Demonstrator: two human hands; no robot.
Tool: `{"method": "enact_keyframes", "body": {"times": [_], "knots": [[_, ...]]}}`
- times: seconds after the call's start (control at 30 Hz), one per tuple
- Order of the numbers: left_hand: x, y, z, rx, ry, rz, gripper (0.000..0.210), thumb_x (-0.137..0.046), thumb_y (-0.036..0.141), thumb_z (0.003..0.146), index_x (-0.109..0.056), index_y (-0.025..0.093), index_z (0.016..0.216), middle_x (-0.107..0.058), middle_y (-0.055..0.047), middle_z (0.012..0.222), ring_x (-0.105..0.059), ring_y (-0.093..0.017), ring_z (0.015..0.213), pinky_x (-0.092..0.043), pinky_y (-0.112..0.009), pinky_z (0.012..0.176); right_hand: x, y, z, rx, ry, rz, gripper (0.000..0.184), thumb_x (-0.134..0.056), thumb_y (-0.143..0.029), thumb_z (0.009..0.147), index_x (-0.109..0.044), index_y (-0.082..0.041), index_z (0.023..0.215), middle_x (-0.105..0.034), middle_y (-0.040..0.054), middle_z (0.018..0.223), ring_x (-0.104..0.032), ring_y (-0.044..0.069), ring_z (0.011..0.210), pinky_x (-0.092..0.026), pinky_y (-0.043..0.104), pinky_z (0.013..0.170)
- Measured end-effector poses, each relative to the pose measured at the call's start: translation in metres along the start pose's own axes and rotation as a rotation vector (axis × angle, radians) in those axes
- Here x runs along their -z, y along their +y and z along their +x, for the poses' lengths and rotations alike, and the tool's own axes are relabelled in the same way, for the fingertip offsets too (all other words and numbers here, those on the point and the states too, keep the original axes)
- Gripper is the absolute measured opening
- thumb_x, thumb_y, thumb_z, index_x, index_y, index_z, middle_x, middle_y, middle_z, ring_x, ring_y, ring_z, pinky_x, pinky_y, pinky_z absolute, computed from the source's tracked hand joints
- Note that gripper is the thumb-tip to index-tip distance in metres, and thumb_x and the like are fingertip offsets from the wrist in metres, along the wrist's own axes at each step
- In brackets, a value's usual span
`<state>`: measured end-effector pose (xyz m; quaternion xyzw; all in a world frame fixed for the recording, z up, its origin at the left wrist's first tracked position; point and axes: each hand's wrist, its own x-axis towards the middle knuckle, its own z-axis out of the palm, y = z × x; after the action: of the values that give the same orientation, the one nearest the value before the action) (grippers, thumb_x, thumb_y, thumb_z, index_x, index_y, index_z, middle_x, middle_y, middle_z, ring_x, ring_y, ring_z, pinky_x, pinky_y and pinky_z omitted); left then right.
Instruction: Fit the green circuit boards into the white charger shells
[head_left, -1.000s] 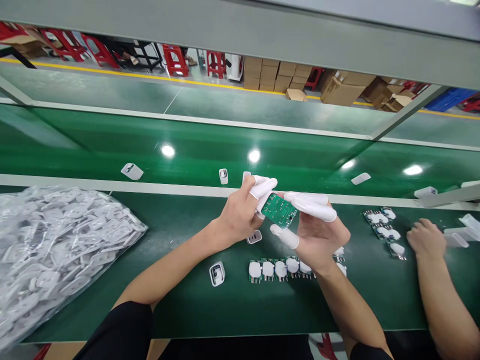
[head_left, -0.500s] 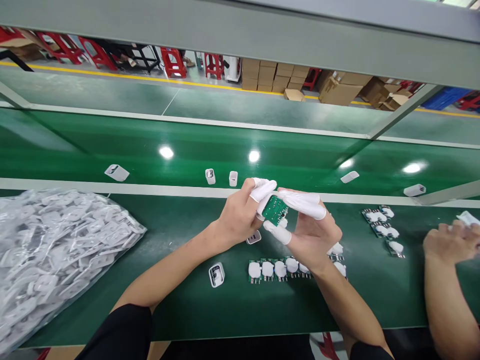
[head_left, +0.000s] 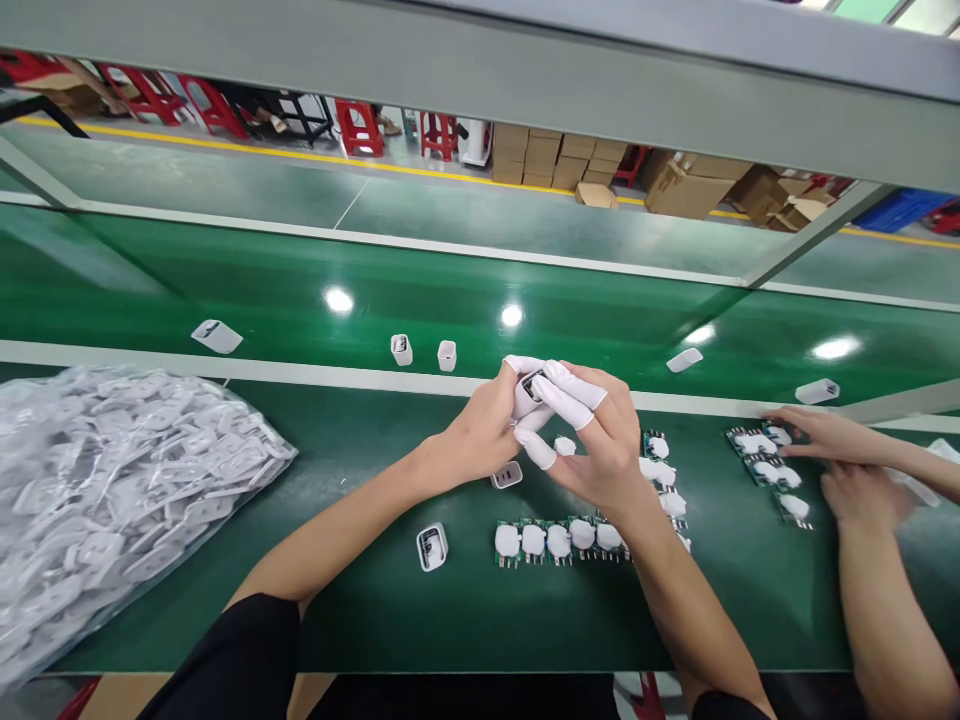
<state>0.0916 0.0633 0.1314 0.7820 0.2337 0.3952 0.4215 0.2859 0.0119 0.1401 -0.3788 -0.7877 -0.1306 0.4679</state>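
Observation:
My left hand (head_left: 489, 415), with white finger covers, is closed around a small white charger housing (head_left: 528, 392). The housing's dark opening tilts up toward my right hand. My right hand (head_left: 600, 425), also in white finger covers, has its fingertips pressed on the housing at the opening, with the thumb below. The green circuit board is hidden from sight, by the fingers or inside the housing. Under my hands lies a white slotted cover (head_left: 507, 475). Nearer me stands another housing (head_left: 432, 547) with parts inside. A row of circuit boards (head_left: 559, 540) with white-topped parts lies by my right forearm.
A clear bag (head_left: 135, 500) of white plastic parts fills the left. Several housings, one a white housing (head_left: 447, 355), sit on the green belt (head_left: 285, 300) beyond the rail. At right, a co-worker's hands (head_left: 825, 437) are by more circuit boards (head_left: 765, 455).
The green circuit board, visible between my hands before, is out of sight; the housing's opening shows instead. Housings on the belt have shifted left. A co-worker's second hand has come in at right.

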Motion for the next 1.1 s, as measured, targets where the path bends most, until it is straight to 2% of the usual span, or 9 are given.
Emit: {"method": "enact_keyframes", "body": {"times": [0.17,0.37,0.53,0.67,0.77,0.87,0.97,1.03,1.1], "knots": [[0.003,-0.001,0.002,0.032,0.008,0.064,0.036,-0.067,0.029,0.104,-0.045,0.022,0.131,-0.075,-0.009,0.114,-0.069,-0.021,0.088,-0.052,-0.034,0.074,-0.007,0.000,-0.001,-0.031,-0.005,0.027,0.076,-0.084,-0.029,0.093,-0.057,-0.034,0.163,-0.084,0.0098,0.129,-0.080,0.037,0.120,-0.068,0.060,0.096],[0.005,-0.012,0.006,-0.003,0.011,-0.067,0.042,-0.065,0.031,0.106,-0.041,0.024,0.139,-0.074,-0.012,0.128,-0.074,-0.023,0.105,-0.059,-0.037,0.087,-0.013,0.001,-0.006,-0.141,0.144,0.036,0.066,-0.090,-0.027,0.089,-0.067,-0.030,0.151,-0.082,0.0136,0.130,-0.080,0.035,0.114,-0.071,0.056,0.089],[0.009,-0.023,0.006,-0.100,0.027,0.072,0.049,-0.068,0.023,0.096,-0.043,0.024,0.138,-0.072,-0.013,0.129,-0.073,-0.027,0.110,-0.059,-0.042,0.092,-0.013,0.000,-0.007,-0.109,0.093,-0.039,0.058,-0.088,-0.025,0.090,-0.071,-0.030,0.145,-0.082,0.0131,0.130,-0.080,0.033,0.109,-0.069,0.052,0.083],[0.011,-0.024,0.007,-0.022,-0.041,-0.027,0.048,-0.066,0.022,0.097,-0.042,0.023,0.139,-0.074,-0.010,0.121,-0.073,-0.027,0.109,-0.060,-0.042,0.093,-0.013,-0.002,-0.001,-0.189,0.085,0.038,0.049,-0.087,-0.024,0.091,-0.074,-0.028,0.138,-0.083,0.0122,0.129,-0.080,0.033,0.114,-0.069,0.053,0.090],[0.009,-0.029,0.007,-0.010,-0.057,0.017,0.046,-0.062,0.020,0.096,-0.041,0.022,0.137,-0.072,-0.013,0.126,-0.073,-0.029,0.112,-0.062,-0.047,0.097,-0.013,-0.002,0.001,-0.256,0.055,0.068,0.035,-0.087,-0.022,0.092,-0.077,-0.026,0.125,-0.083,0.0115,0.125,-0.080,0.032,0.116,-0.068,0.051,0.094],[0.001,-0.037,0.006,-0.034,-0.043,0.143,0.047,-0.061,0.023,0.095,-0.040,0.021,0.137,-0.068,-0.019,0.133,-0.073,-0.035,0.118,-0.062,-0.055,0.100,-0.015,0.000,-0.003,-0.403,0.012,0.170,0.029,-0.090,-0.026,0.090,-0.076,-0.026,0.116,-0.083,0.0079,0.116,-0.081,0.030,0.112,-0.068,0.049,0.096],[-0.004,-0.039,0.006,-0.026,-0.043,0.199,0.050,-0.061,0.024,0.095,-0.038,0.020,0.139,-0.064,-0.024,0.141,-0.071,-0.039,0.126,-0.062,-0.059,0.104,-0.022,0.006,-0.004,-0.617,0.035,0.369,0.050,-0.096,-0.033,0.083,-0.072,-0.027,0.126,-0.083,0.0055,0.115,-0.082,0.027,0.107,-0.068,0.048,0.099],[0.004,-0.037,0.006,0.025,-0.018,0.245,0.059,-0.068,0.027,0.092,-0.038,0.020,0.143,-0.061,-0.025,0.145,-0.069,-0.041,0.131,-0.062,-0.060,0.107,-0.029,0.013,0.003,-0.723,0.027,0.482,0.063,-0.100,-0.036,0.078,-0.072,-0.028,0.133,-0.083,0.0055,0.118,-0.081,0.027,0.108,-0.067,0.049,0.105],[0.025,-0.036,0.004,0.085,0.042,0.309,0.074,-0.080,0.035,0.089,-0.039,0.020,0.149,-0.060,-0.023,0.146,-0.069,-0.039,0.127,-0.062,-0.057,0.107,-0.038,0.023,0.017,-0.826,-0.006,0.582,0.064,-0.104,-0.036,0.070,-0.077,-0.027,0.128,-0.083,0.0044,0.115,-0.080,0.026,0.105,-0.066,0.049,0.106]]}}
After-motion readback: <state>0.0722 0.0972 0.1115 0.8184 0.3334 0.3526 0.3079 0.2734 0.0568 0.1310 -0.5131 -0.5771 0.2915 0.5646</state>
